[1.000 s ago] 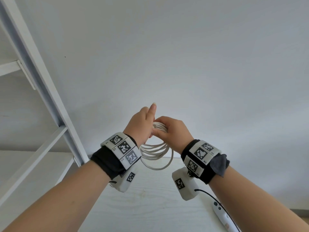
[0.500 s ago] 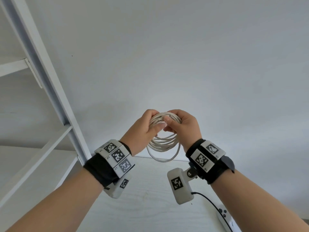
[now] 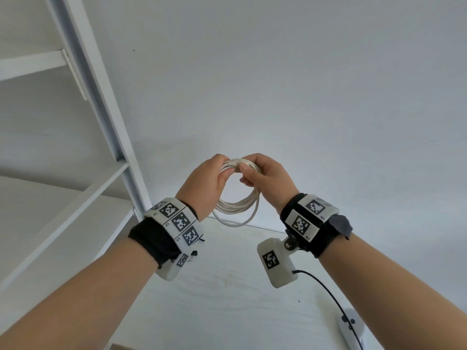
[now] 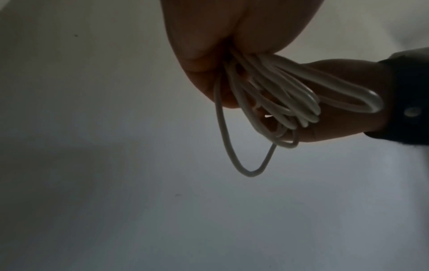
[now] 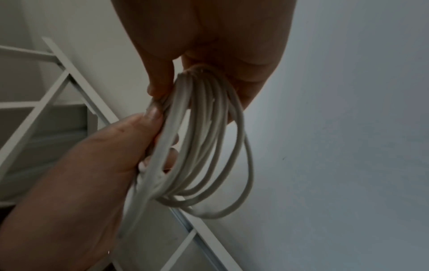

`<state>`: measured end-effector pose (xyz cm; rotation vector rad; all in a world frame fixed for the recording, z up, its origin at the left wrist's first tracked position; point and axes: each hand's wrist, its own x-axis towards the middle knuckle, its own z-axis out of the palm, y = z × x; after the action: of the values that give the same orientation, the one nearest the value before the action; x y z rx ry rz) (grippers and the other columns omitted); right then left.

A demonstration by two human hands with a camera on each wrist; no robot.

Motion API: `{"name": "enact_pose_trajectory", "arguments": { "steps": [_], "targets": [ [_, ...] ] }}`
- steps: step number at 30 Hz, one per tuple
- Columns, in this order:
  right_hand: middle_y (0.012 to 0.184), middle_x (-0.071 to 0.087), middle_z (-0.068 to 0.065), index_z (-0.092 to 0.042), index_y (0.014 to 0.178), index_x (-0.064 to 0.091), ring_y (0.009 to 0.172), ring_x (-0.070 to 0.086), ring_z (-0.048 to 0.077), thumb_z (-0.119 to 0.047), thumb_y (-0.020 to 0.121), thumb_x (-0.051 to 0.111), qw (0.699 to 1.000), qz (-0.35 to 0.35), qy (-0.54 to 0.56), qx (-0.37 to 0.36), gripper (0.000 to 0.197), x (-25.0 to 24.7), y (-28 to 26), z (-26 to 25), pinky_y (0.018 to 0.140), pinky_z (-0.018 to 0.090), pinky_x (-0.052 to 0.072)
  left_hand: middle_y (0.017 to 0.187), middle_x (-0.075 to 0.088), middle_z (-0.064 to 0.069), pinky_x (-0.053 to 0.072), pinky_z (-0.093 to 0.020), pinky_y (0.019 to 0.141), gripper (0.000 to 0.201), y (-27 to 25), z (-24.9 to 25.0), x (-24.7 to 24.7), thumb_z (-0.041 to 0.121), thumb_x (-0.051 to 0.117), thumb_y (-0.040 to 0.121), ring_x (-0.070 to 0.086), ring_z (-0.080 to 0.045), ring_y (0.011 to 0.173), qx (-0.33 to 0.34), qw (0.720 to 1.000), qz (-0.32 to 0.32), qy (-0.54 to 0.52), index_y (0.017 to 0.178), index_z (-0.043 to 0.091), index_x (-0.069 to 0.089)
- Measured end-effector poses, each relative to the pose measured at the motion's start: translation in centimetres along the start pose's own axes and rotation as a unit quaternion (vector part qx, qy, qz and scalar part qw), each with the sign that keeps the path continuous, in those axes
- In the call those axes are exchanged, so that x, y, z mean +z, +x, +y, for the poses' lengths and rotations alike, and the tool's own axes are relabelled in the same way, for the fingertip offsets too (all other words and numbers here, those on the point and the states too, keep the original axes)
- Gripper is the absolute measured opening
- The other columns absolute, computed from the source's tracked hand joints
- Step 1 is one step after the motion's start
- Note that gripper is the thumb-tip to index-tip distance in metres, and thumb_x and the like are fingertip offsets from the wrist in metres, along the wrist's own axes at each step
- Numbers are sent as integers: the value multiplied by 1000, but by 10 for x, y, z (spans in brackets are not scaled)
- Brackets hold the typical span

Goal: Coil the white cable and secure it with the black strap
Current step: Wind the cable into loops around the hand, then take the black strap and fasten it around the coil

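Observation:
The white cable (image 3: 237, 208) hangs as a coil of several loops in the air above the table, held at its top by both hands. My left hand (image 3: 207, 183) grips the left part of the bundle, fingers curled round it. My right hand (image 3: 262, 178) pinches the top of the loops between thumb and fingers. The left wrist view has the cable (image 4: 274, 102) fanning out below the left hand (image 4: 213, 60). Seen from the right wrist, the cable (image 5: 204, 146) runs from the right hand (image 5: 209, 55) past the left hand (image 5: 92, 165). No black strap shows in any view.
A white shelf frame (image 3: 101, 102) with slanted rails stands at the left. A pale wooden table (image 3: 214, 299) lies below the hands. A white device (image 3: 351, 329) with a black lead lies at the table's right edge. A plain wall fills the background.
Both hands have risen with the coil and drawn together at its top. The left hand, earlier with a finger raised, now has its fingers curled round the bundle.

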<state>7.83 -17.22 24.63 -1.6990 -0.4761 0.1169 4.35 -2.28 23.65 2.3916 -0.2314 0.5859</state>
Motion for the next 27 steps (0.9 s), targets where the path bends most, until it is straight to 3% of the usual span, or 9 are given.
{"name": "enact_pose_trajectory", "arguments": {
  "steps": [3,5,9,13,19,22,24,27],
  "targets": [
    [91,60,-7,-20,109,60,88,57,13,-40,91,42,1000,-7,-13,11,32,13,5,22,88,32,48,88,52,-3,27,-21,65,30,-12,-25,-2,26,38,97,46,-18,77,-47,999,-1,28,111,4,51],
    [95,57,-7,-19,118,55,92,56,15,-36,96,35,999,13,-13,46,34,23,9,40,89,33,47,91,53,-5,29,-23,69,32,-23,-45,-5,27,37,97,47,-19,80,-89,995,-3,44,113,3,50],
    [106,57,0,-17,121,51,95,57,18,-30,94,42,991,18,-85,97,32,48,16,91,86,34,48,93,56,-5,32,-26,71,32,-55,-89,-15,28,36,98,50,-20,82,-165,984,4,60,113,4,51],
    [112,57,4,-18,121,50,93,57,19,-25,89,52,969,-53,-202,128,32,87,20,154,82,34,49,92,60,-9,35,-29,69,30,-92,-130,-22,28,36,97,53,-25,83,-231,970,23,69,108,4,52],
    [128,51,8,-20,116,58,115,50,27,-18,87,55,902,-189,-355,155,29,142,25,245,99,38,43,89,57,-5,36,-29,71,27,-135,-181,-17,24,39,97,51,-21,80,-274,959,23,76,107,3,54],
    [139,45,4,-21,118,60,125,40,30,-19,89,51,857,-250,-422,158,30,162,28,273,104,40,39,92,63,-10,45,-37,75,29,-150,-201,-10,28,40,96,57,-25,82,-285,955,18,85,107,6,55],
    [144,40,0,-26,118,60,129,35,29,-19,90,47,835,-286,-445,154,32,169,30,282,106,41,36,93,63,-9,44,-35,75,29,-157,-208,-5,28,40,96,57,-25,83,-295,953,13,70,107,6,55],
    [141,44,-1,-24,111,63,127,37,26,-17,90,48,849,-279,-432,122,27,176,31,285,105,39,36,89,59,-4,35,-24,68,30,-161,-215,1,28,38,97,53,-19,78,-308,949,-6,59,109,5,54]
  ]
}}
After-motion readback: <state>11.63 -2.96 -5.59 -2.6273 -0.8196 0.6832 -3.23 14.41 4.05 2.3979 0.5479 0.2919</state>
